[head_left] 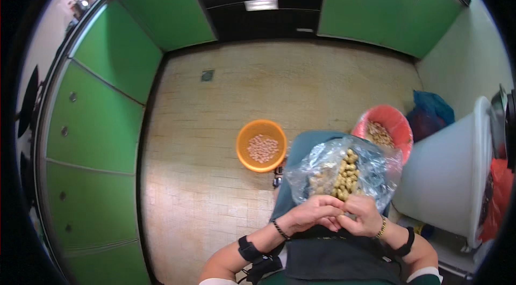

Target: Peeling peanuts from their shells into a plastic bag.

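My left hand [316, 212] and my right hand [362, 215] meet just in front of my body, fingertips together. A small pale piece, perhaps a peanut, seems to be pinched between them, mostly hidden by the fingers. Beyond the hands, unshelled peanuts [346, 176] lie in an open clear plastic bag [373, 176] on a blue-grey surface [296, 156] before me. To the left on the floor, an orange plastic basket [243, 144] holds shelled pinkish peanut kernels [263, 149]. Peanut shells [379, 134] fill part of a red-lined bin [397, 124] at the right.
A large whitish plastic container [439, 176] stands close on the right, with a red plastic bag [500, 196] by it. Behind is a blue plastic bag [433, 107]. Green cabinets [96, 124] line the left and far sides; the tiled floor [201, 144] has a drain [207, 75].
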Demonstrator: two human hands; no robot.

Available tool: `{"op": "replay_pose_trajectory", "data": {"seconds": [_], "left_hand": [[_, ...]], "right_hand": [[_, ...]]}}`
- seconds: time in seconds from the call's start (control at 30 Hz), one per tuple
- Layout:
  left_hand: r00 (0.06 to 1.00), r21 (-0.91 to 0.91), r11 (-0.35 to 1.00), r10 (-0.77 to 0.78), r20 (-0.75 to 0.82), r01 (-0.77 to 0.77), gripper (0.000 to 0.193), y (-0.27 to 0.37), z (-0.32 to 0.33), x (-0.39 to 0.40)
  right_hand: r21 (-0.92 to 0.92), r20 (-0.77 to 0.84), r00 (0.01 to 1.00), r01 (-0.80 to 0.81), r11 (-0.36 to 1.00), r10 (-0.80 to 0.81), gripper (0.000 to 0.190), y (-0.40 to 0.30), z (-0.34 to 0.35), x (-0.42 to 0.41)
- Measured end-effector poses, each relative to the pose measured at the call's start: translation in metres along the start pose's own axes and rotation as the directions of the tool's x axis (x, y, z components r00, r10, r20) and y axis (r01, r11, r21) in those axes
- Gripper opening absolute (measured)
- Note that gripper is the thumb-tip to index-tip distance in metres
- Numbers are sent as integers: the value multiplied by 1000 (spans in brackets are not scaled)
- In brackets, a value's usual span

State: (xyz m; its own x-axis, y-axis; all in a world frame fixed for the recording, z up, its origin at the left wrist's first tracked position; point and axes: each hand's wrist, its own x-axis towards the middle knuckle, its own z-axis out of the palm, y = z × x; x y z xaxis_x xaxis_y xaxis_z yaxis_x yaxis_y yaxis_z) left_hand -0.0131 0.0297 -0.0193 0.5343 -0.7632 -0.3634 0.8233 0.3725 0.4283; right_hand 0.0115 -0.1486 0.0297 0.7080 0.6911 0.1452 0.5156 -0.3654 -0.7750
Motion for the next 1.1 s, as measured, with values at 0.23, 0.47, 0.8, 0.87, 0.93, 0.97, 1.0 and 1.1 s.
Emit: {"op": "replay_pose_trajectory", "data": {"seconds": [0.23,0.47,0.8,0.87,0.93,0.97,1.0,1.1], "left_hand": [[999,12,1000,-20,-49,21,26,4,0,-2],[993,53,995,-74,-89,79,25,6,7,7],[979,141,980,-118,-164,142,25,5,17,19],[972,166,973,-125,-200,159,26,6,21,22],[951,205,962,-117,-287,180,26,8,27,24],[949,209,960,-124,-289,189,26,8,27,26],[941,214,960,-108,-321,183,26,8,27,27],[931,237,956,-83,-356,175,27,10,29,29]], "right_hand": [[64,-22,999,39,997,-38,11,6,1,3],[77,-41,998,56,995,-53,11,18,-1,-13],[113,-94,984,161,980,-151,14,36,1,-29],[96,-104,982,166,981,-156,13,41,1,-31],[106,-87,987,141,984,-132,13,45,2,-34],[109,-95,987,139,984,-128,13,46,1,-35],[81,-95,990,113,990,-105,14,46,0,-35],[42,-106,991,89,995,-84,16,48,-1,-34]]}}
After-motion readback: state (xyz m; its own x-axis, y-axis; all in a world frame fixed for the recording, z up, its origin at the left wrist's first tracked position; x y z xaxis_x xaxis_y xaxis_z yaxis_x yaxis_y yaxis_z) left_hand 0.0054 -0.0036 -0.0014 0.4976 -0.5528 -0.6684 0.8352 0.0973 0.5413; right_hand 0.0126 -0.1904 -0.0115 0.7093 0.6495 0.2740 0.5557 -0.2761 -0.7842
